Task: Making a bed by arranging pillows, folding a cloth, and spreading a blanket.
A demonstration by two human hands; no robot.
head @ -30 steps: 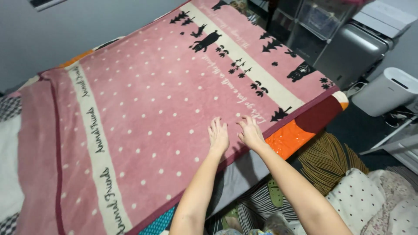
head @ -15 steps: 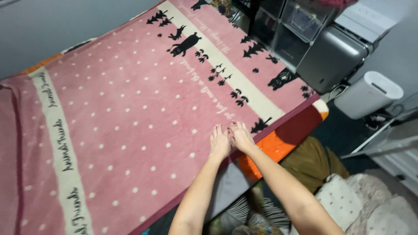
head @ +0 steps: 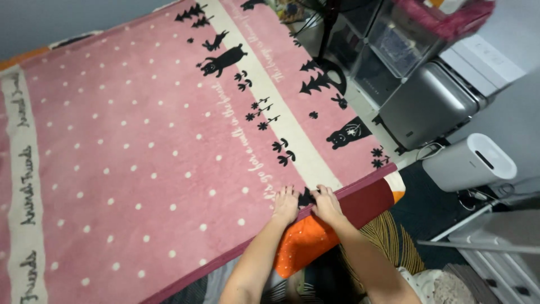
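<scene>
Both hands lie palm down, side by side, on the near edge of one pink polka-dot fleece blanket (head: 146, 146). Left hand (head: 286, 204) rests flat with fingers spread and released, gripping nothing; right hand (head: 326, 204) sits just beside it, fingers pressed on the blanket's dark maroon hem (head: 360, 183), and whether they curl under that hem cannot be told

That blanket covers nearly the whole bed and carries two cream bands: one along its right side with black silhouettes of trees, flowers and two bears, one along its left side with script lettering. Beneath the blanket's near right corner one orange and dark red patterned cover (head: 315, 236) sticks out, touching the hem under the hands

Right of the blanket stand one grey boxy appliance (head: 427, 107) and, nearer the blanket's corner, one white rounded appliance (head: 469, 162) with a cord on the dark floor. Beyond the grey appliance, clear plastic storage drawers (head: 394, 39) stand close to the blanket's right edge. Only a narrow strip of floor separates the blanket's right edge from these things; the blanket's surface ahead of the hands is broad and flat
</scene>
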